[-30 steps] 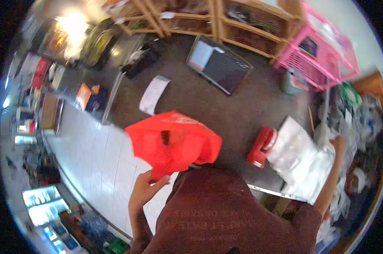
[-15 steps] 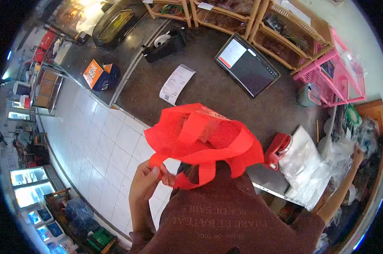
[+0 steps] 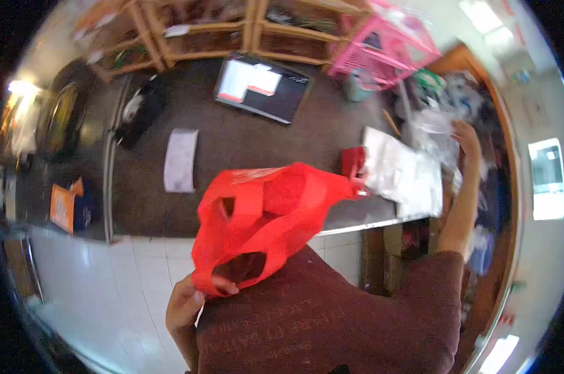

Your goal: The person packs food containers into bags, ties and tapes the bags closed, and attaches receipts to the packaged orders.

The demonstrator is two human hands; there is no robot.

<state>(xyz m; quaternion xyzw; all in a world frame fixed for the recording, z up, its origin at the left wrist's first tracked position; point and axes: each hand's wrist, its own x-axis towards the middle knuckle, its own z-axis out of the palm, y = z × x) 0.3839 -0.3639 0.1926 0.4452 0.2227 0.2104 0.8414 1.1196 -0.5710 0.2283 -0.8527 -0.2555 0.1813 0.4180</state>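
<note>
Left hand point(image 3: 185, 302): is pinching strap point(image 3: 273, 263) of red bag point(image 3: 288, 190). Right hand point(image 3: 466, 138): is hovering by plastic bags point(image 3: 439, 134), contact and grip unclear. Advisable: pinching firmly, strap lying flat.

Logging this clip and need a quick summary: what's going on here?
The left hand holds a red bag in front of the body, by the edge of a dark counter. The right hand is out to the side, at a heap of crumpled clear plastic; whether it grips any is too blurred to tell. On the counter lie a printed paper slip, a tablet and some white plastic.
</note>
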